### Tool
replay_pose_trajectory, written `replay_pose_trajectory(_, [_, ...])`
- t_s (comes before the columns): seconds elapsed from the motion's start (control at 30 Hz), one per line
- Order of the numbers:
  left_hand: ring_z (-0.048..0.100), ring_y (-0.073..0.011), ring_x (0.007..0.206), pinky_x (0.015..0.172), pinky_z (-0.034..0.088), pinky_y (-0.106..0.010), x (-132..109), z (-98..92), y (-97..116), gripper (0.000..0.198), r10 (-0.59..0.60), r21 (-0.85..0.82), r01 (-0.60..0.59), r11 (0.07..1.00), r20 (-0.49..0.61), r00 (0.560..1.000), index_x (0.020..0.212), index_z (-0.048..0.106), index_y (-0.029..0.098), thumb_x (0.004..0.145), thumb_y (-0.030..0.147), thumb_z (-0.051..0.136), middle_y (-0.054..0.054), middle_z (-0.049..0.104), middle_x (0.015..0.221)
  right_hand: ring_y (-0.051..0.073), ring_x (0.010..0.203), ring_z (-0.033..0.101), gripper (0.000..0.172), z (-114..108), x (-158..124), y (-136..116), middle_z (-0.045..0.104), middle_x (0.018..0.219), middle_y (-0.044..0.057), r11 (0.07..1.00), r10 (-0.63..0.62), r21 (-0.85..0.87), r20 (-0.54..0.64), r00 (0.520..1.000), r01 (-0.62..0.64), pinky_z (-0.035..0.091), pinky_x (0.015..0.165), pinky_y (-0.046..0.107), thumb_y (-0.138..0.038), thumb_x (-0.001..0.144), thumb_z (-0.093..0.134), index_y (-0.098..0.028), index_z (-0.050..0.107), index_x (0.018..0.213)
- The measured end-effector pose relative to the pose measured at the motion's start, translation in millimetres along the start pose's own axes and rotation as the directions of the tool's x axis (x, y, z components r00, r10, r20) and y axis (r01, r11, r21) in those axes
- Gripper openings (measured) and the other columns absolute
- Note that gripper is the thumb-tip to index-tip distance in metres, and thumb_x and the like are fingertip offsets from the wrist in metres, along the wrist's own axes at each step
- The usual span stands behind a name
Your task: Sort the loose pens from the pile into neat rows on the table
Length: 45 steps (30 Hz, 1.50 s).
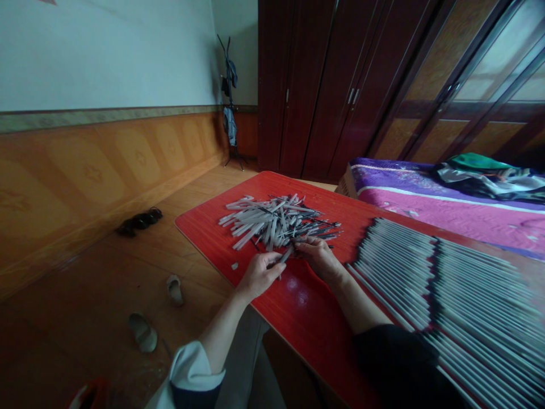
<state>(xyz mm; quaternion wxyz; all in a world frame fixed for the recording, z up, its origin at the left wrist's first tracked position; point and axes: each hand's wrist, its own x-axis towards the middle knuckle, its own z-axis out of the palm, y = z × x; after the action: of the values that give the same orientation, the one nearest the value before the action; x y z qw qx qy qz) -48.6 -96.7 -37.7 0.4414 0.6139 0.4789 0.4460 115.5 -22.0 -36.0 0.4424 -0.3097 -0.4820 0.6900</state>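
Observation:
Over the red table (298, 309), my left hand (260, 277) pinches a short, narrow grey strip (286, 254) between thumb and fingers. My right hand (319, 257) is closed at the strip's far end; its fingertips are too small to show exactly what they grip. Just beyond both hands lies a loose pile of whitish, translucent strips (255, 218). Thin black sticks (317, 230) are mixed in, mostly at the pile's right side. A small pale scrap (234, 266) rests left of my left hand.
Long grey rods with black ends (395, 261) lie in neat rows on the table's right, near my right forearm. A bed (409, 201) stands beyond. Shoes (142, 332) lie on the floor at left; a coat stand (231, 96) and dark wardrobe (315, 85) are behind.

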Motion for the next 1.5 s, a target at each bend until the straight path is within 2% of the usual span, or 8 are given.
replay_pose_trajectory(0.23, [0.048,-0.01,0.056,0.052,0.035,-0.02,-0.6,0.2,1.5,0.027,-0.008,-0.028,0.009,1.0,0.001,1.0,0.09,0.063,0.011,0.079,0.032,0.053,0.0,0.055,0.063,0.014,0.058,0.059,0.022,2.2,-1.1,-0.8,0.068,0.067,0.002,0.996,0.031,0.084,0.042,0.999,-0.035,0.047,0.064,0.028,-0.029,0.063,0.073,-0.017,0.07,0.082])
replay_pose_trajectory(0.43, [0.049,-0.01,0.056,0.052,0.035,-0.02,0.0,0.6,-2.0,0.026,-0.012,-0.019,0.012,1.0,-0.012,1.0,0.089,0.063,0.011,0.079,0.033,0.054,0.0,0.056,0.063,0.013,0.057,0.057,0.017,3.0,-1.1,0.1,0.066,0.064,0.002,0.996,0.036,0.086,0.032,0.999,-0.039,0.046,0.061,0.027,-0.03,0.062,0.075,-0.016,0.068,0.068])
replay_pose_trajectory(0.7, [0.047,-0.0094,0.055,0.053,0.036,-0.02,-0.5,-1.2,0.3,0.025,-0.003,-0.054,0.004,0.999,0.012,1.0,0.09,0.063,0.011,0.081,0.031,0.052,0.001,0.053,0.061,0.011,0.053,0.055,0.02,1.0,1.1,3.5,0.062,0.059,0.0,0.998,0.037,0.042,0.006,0.999,-0.038,0.042,0.054,0.024,-0.032,0.063,0.075,-0.016,0.066,0.068])
replay_pose_trajectory(0.97, [0.046,-0.0093,0.055,0.052,0.034,-0.02,0.0,-1.3,0.2,0.023,-0.002,-0.045,0.003,0.999,0.02,1.0,0.085,0.062,0.012,0.08,0.032,0.053,0.003,0.051,0.059,0.012,0.05,0.055,0.027,3.2,0.1,2.2,0.063,0.056,0.001,0.997,0.007,-0.083,0.019,1.0,-0.005,0.042,0.051,0.026,-0.041,0.065,0.073,-0.017,0.06,0.064])
replay_pose_trajectory(1.1, [0.046,-0.0093,0.055,0.052,0.034,-0.02,0.8,-1.0,-2.4,0.022,0.005,-0.043,-0.004,0.999,0.009,1.0,0.086,0.062,0.012,0.081,0.031,0.052,0.002,0.052,0.061,0.012,0.05,0.055,0.025,3.9,-0.6,0.9,0.063,0.058,-0.001,0.999,0.022,-0.023,0.007,1.0,-0.022,0.043,0.052,0.025,-0.038,0.063,0.074,-0.017,0.065,0.075])
replay_pose_trajectory(1.2, [0.046,-0.0092,0.056,0.052,0.034,-0.02,0.6,-1.1,-3.4,0.022,0.006,-0.027,-0.006,1.0,0.009,1.0,0.086,0.062,0.012,0.081,0.031,0.052,0.003,0.051,0.061,0.012,0.05,0.055,0.023,3.0,0.2,1.7,0.063,0.057,-0.001,1.0,0.019,-0.021,-0.005,1.0,-0.019,0.043,0.053,0.026,-0.037,0.062,0.074,-0.017,0.066,0.07])
replay_pose_trajectory(1.33, [0.047,-0.0096,0.056,0.053,0.034,-0.02,0.1,-1.1,-3.0,0.023,0.002,-0.008,-0.001,1.0,0.007,1.0,0.089,0.063,0.012,0.081,0.031,0.052,0.002,0.052,0.061,0.011,0.046,0.051,0.026,3.1,1.2,2.0,0.061,0.053,0.0,0.994,0.013,-0.11,-0.059,0.998,-0.02,0.04,0.049,0.026,-0.04,0.061,0.075,-0.016,0.064,0.06])
replay_pose_trajectory(1.5, [0.048,-0.0095,0.056,0.053,0.035,-0.019,0.3,-1.1,-1.8,0.023,0.007,-0.004,-0.007,1.0,0.001,1.0,0.086,0.063,0.012,0.081,0.032,0.052,0.002,0.052,0.06,0.012,0.048,0.054,0.026,6.2,-0.7,-1.5,0.063,0.056,-0.001,0.999,0.016,-0.035,-0.082,0.997,-0.019,0.04,0.048,0.025,-0.041,0.061,0.075,-0.018,0.066,0.069])
